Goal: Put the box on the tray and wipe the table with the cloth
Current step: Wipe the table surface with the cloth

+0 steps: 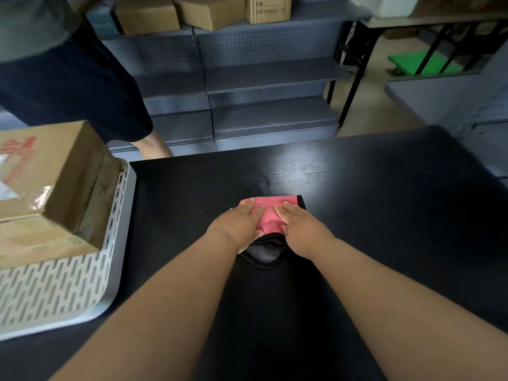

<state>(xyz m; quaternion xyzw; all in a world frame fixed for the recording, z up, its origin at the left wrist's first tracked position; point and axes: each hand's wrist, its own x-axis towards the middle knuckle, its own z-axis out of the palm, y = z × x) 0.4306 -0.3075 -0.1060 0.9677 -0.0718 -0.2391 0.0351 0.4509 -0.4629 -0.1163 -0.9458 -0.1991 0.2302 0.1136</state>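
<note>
Pressed flat, fingers straight, atop the cloth (270, 215): left grip (236, 226) and right grip (299, 228) side by side, desk (384, 202) stretching ahead.

Grey shelving (264, 78), cardboard cartons (209, 12)

Black table (384, 202) with white perforated tray (55, 292) (left edge) and pink cloth (270, 215)

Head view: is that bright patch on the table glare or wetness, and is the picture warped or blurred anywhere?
Head view: the pale patch on the black table beyond the pink cloth looks like reflected light, wetness not excluded; head view: wide-angle distortion bows the table's far edge and the perforated tray; the cloth is sharp, the far shelves slightly soft.
</note>
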